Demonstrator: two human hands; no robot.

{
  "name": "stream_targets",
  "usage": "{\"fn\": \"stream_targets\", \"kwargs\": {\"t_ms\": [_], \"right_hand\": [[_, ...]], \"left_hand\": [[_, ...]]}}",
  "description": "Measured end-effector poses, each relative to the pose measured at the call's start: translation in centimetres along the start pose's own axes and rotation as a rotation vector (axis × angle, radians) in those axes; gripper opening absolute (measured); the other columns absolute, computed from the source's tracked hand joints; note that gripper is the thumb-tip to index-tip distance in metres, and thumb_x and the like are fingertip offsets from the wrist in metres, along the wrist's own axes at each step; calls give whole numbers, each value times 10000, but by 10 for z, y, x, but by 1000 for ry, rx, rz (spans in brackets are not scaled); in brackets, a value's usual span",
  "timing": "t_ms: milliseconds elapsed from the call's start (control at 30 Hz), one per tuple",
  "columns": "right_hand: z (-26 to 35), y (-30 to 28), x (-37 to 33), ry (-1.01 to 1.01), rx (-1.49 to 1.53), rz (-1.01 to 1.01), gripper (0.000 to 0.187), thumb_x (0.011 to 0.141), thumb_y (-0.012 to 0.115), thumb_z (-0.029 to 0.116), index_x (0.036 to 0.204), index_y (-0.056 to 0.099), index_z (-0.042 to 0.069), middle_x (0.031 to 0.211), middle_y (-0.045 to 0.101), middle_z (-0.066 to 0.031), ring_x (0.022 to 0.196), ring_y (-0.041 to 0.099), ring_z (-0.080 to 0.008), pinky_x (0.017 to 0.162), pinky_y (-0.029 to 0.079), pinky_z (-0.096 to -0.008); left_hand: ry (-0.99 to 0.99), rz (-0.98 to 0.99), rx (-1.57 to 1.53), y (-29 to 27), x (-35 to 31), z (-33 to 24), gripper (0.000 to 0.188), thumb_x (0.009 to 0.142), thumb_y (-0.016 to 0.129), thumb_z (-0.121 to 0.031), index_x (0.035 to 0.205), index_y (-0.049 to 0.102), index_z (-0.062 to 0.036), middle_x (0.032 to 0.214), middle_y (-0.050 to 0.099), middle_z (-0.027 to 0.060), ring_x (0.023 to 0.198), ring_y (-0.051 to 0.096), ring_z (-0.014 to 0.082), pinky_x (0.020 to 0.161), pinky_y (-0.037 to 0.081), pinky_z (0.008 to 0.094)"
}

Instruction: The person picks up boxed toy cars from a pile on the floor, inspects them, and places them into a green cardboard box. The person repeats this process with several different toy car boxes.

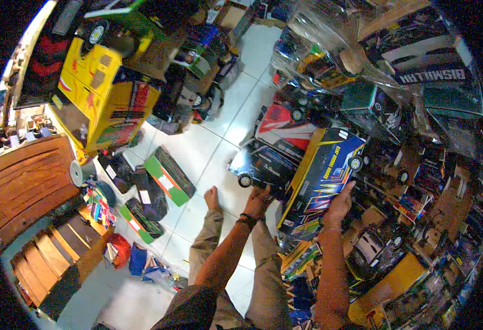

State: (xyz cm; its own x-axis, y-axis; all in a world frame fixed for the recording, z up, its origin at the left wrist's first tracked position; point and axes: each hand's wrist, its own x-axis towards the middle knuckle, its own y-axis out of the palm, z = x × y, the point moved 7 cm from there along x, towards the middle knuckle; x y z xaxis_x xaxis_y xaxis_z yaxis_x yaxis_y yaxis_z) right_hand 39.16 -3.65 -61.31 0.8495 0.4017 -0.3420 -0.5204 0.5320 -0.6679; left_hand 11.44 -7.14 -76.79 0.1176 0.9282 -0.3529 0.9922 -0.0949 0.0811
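A toy truck is held out in front of me between both hands. Its cab [269, 163] is glossy black. Its cargo box [326, 170] is dark blue with yellow edging and coloured graphics, and its wheels show at the sides. At the cab's near edge, close to where it meets the box, my left hand [259, 202] is closed, with a dark band on the wrist. My right hand [338, 206] grips the near right side of the box by the rear wheel. The truck hides some of the fingers.
Toy trucks crowd the right side, including a red and white one [285, 129] just beyond mine. A large yellow toy truck [95, 88] stands far left. Green-edged black pieces [170, 176] lie on the white tiles [194, 148]. A wooden cabinet [32, 190] and wood boards [49, 256] are at left.
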Motion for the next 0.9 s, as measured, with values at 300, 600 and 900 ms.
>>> {"fn": "stream_targets", "kwargs": {"t_ms": [300,600,900], "right_hand": [[-36,15,48,-459,-264,161,658,963,360,541,1274,517,-17,1249,555,-200,1077,556,-283,903,430,-352],[-72,-30,4,-808,-1275,318,548,959,407,435,1303,488,16,856,658,-153,637,580,-249,545,474,-388],[-11,-48,-110,-305,-513,811,542,929,438,518,1149,581,44,876,668,-119,664,601,-201,580,476,-370]], "left_hand": [[-454,218,-474,-52,-25,-46,468,813,638,-266,1250,515,-152,1207,583,64,1140,516,248,938,435,399],[-444,-703,-224,-289,-43,-213,469,873,600,-483,1051,559,-51,921,644,84,782,621,197,650,518,364],[494,-1092,640,-477,22,-654,264,904,543,-208,1038,555,19,986,639,215,875,620,354,798,476,429]]}}
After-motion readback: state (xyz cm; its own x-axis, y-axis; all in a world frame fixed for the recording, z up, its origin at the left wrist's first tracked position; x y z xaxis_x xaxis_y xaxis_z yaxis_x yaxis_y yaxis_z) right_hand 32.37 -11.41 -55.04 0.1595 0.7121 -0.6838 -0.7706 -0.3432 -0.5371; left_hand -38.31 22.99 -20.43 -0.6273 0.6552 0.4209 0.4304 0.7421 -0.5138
